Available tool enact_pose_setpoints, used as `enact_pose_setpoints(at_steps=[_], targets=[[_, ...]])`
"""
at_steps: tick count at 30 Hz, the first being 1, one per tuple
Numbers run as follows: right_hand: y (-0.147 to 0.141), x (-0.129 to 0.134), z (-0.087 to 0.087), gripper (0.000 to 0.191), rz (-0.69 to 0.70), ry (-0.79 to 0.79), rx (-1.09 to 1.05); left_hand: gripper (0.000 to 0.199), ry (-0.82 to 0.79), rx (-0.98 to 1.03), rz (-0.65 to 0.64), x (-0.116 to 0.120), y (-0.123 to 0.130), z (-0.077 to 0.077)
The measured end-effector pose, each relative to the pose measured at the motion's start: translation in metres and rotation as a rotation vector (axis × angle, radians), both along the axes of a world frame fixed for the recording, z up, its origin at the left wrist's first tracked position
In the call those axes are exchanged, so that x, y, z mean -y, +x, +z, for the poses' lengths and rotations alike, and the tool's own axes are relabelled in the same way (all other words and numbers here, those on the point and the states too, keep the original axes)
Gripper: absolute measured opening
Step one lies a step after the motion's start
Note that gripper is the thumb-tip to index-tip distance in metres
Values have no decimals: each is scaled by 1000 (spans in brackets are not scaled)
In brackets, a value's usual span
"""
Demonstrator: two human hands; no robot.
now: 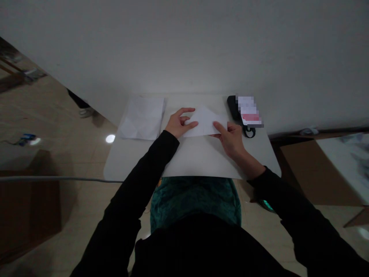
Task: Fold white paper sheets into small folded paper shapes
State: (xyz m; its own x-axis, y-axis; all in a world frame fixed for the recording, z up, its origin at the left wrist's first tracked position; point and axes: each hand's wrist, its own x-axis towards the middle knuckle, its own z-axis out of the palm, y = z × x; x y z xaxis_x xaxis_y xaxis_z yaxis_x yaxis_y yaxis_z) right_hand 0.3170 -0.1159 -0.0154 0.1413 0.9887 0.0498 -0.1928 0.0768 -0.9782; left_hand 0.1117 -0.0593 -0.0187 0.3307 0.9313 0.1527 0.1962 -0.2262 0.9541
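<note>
A white sheet of paper (203, 121), folded to a peak along its far side, is held between my two hands just over the white table. My left hand (180, 122) is at its left end, thumb laid on the paper, index finger stretched along the far side and the other fingers curled in. At the right end, my right hand (230, 136) pinches the paper, thumb on top and fingers underneath. More white paper (142, 117), creased, lies flat to the left of my left hand.
The small white table (191, 157) stands against a pale wall (184, 46). At its back right lie a black case with a strap (233, 107) and a partly blurred white-and-red item (249, 111). Cardboard (319, 173) is at the right; a cable (63, 178) runs in from the left.
</note>
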Motion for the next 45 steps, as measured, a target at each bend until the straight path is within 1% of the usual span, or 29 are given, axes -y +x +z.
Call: enact_pose_setpoints(at_steps=[1, 4, 5, 6, 8, 10, 11, 12, 14, 16, 19, 20, 21, 23, 25, 28, 30, 32, 35, 37, 42, 45], targets=[[2, -2, -2, 38, 0, -8, 22, 66, -13, -8, 7, 1, -1, 1], [12, -8, -7, 60, -26, 23, 157, 60, -37, -19, 13, 3, -1, 2], [15, -9, -8, 61, -25, 44, 215, 55, -33, -23, 12, 3, -1, 3], [18, -9, -9, 55, -11, 66, 276, 49, -14, -41, 11, 3, -2, 3], [23, -7, -10, 32, 39, 102, 436, 33, 67, -125, -9, 2, -3, 2], [25, -4, -11, 12, 83, 157, 665, 18, 161, -238, -61, 3, -5, 0], [26, -1, -12, 7, 96, 206, 796, 13, 197, -287, -92, 4, -6, -2], [27, 2, -13, 5, 102, 270, 920, 11, 224, -325, -120, 6, -8, -3], [28, 7, -14, 10, 116, 413, 1100, 12, 258, -381, -152, 13, -10, -6], [30, 13, -16, 16, 180, 546, 1178, 14, 316, -437, -133, 24, -12, -9], [33, 21, -17, 23, 393, 664, 1162, 17, 496, -551, -36, 45, -18, -14], [35, 24, -16, 25, 446, 678, 1152, 21, 544, -579, -47, 54, -20, -15], [36, 28, -16, 29, 479, 683, 1147, 25, 575, -593, -88, 62, -22, -15], [38, 37, -14, 41, 500, 691, 1151, 34, 599, -614, -179, 81, -27, -16], [38, 48, -12, 49, 524, 713, 1151, 49, 625, -639, -193, 102, -30, -16], [35, 69, -13, 56, 534, 723, 1182, 64, 685, -692, -164, 132, -31, -15], [33, 82, -14, 63, 511, 724, 1219, 67, 736, -725, -115, 148, -29, -15], [32, 93, -16, 65, 489, 746, 1242, 61, 784, -743, -72, 160, -26, -17], [31, 101, -20, 51, 448, 780, 1230, 46, 840, -710, -14, 169, -23, -21], [31, 103, -22, 44, 421, 776, 1197, 41, 855, -665, 17, 171, -22, -23], [31, 101, -22, 40, 380, 722, 1078, 31, 814, -566, 51, 169, -22, -25], [30, 101, -20, 41, 383, 697, 1057, 21, 779, -503, 103, 168, -19, -26]])
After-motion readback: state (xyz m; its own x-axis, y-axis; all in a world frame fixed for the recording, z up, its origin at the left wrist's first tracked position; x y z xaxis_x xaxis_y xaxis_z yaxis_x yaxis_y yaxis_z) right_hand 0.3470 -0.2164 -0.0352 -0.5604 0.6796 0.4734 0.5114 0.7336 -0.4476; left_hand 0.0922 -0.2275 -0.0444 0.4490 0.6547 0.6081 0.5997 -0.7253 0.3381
